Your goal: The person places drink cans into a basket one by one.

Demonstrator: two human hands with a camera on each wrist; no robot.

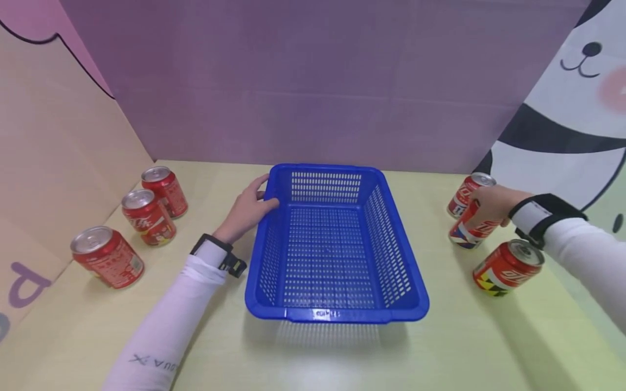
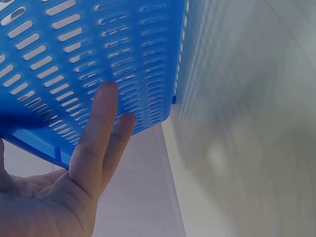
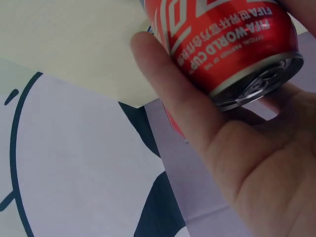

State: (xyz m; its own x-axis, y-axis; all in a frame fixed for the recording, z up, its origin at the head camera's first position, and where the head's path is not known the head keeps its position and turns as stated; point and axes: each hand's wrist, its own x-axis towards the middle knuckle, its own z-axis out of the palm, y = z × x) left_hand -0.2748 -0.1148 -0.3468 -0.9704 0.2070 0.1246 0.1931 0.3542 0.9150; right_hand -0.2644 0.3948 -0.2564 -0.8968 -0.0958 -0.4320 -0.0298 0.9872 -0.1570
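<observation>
A blue perforated plastic basket (image 1: 337, 314) sits in the middle of the table. My left hand (image 1: 246, 210) grips its left rim, thumb over the edge and fingers along the outer wall; the left wrist view shows two fingers against the slotted side (image 2: 98, 49). On the right, my right hand (image 1: 495, 203) holds a red soda can (image 1: 468, 234) between thumb and fingers, covering its top in the head view. Its printed side and lid show in the right wrist view. Whether its base touches the table I cannot tell. Another red can (image 1: 461, 196) stands just behind it, and one (image 1: 508, 270) in front.
Along the left side, three red cans stand in a row: a near can (image 1: 110, 258), a middle can (image 1: 149, 218) and a far can (image 1: 166, 193). A purple panel (image 1: 313, 87) closes off the back. Printed walls flank the pale table (image 1: 215, 336).
</observation>
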